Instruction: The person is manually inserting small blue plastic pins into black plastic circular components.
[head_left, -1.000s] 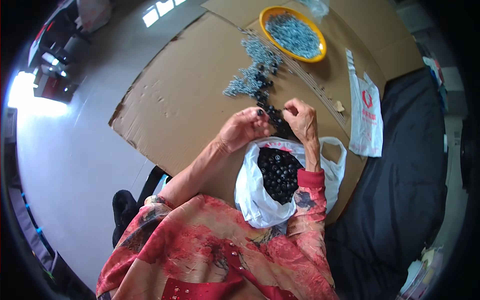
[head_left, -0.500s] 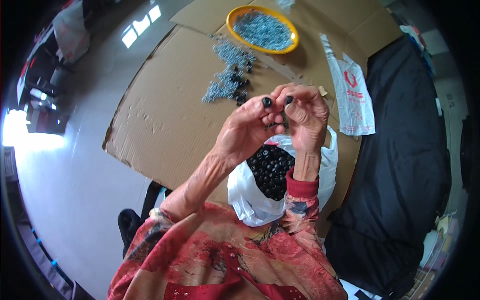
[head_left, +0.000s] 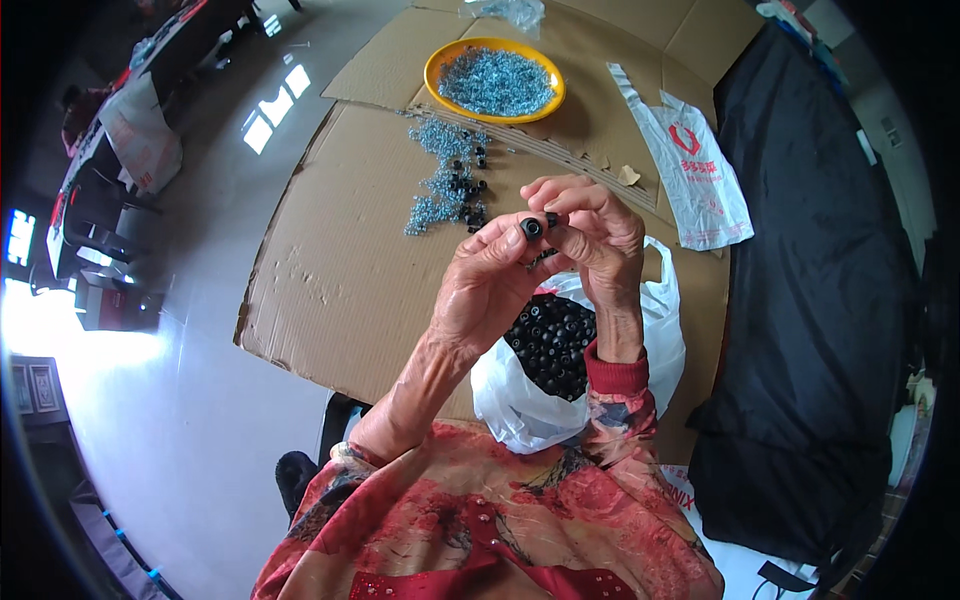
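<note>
My left hand [head_left: 465, 295] pinches a small black cap-like ring [head_left: 532, 229] with a hole in its end, between thumb and forefinger. Right beside it, my right hand [head_left: 608, 250] grips a second small black piece [head_left: 552, 219], mostly covered by the fingers. The two pieces are very near each other; whether they touch I cannot tell. Under my wrists stands an open white plastic bag [head_left: 520, 415] full of similar black caps [head_left: 550, 350]. Beyond my hands, small silvery metal parts [head_left: 437, 207] lie in loose piles with several black caps [head_left: 475, 188] along their right side.
A yellow oval bowl [head_left: 432, 85] heaped with silvery parts stands at the far side of the cardboard sheet [head_left: 300, 270]. A flat white plastic bag [head_left: 700, 185] lies to the right, beside a large black cloth [head_left: 810, 330]. Clear plastic [head_left: 515, 12] lies behind the bowl.
My hands have drawn closer together, bringing the two black pieces nearly side by side. The whole view has shifted slightly. The piles and bowl look the same.
</note>
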